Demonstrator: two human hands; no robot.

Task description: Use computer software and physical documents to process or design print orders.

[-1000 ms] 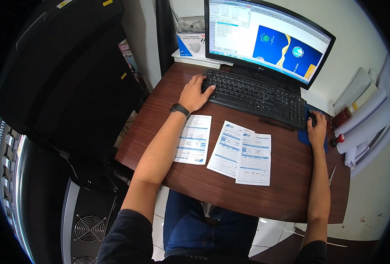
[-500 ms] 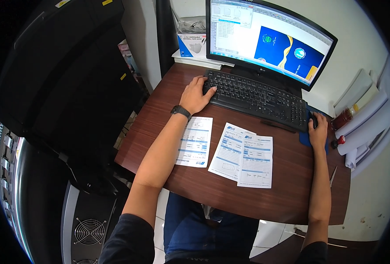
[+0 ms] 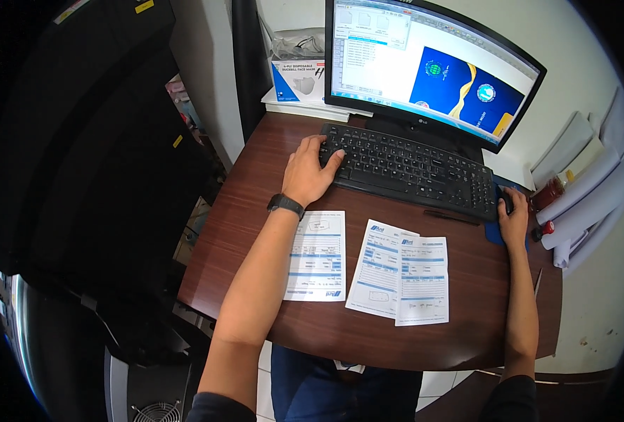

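Note:
My left hand (image 3: 306, 174) rests at the left end of a black keyboard (image 3: 410, 171), thumb spread from the fingers and nothing held. A black watch (image 3: 286, 205) is on that wrist. At the keyboard's other end, my right hand (image 3: 514, 224) curls over a black mouse (image 3: 507, 202), mostly hidden, on a blue mouse pad (image 3: 492, 233). Behind the keyboard stands a black monitor (image 3: 435, 129) with a file window and a blue and gold design on screen. One printed form (image 3: 319, 267) lies partly beneath my left forearm. Two more overlap: the right form (image 3: 423, 281) covers part of the left form (image 3: 372, 271).
The brown wooden desk (image 3: 368, 348) has a curved front edge. A dark pen (image 3: 451, 217) lies below the keyboard. A face mask box (image 3: 298, 81) stands back left. Paper rolls (image 3: 585, 190), a dark red jar (image 3: 548, 193) and a red-topped stamp (image 3: 545, 229) are at right.
The whole view has shifted, so the desk and forms sit lower in the picture. Both hands keep their places at the keyboard and mouse, and the screen looks the same.

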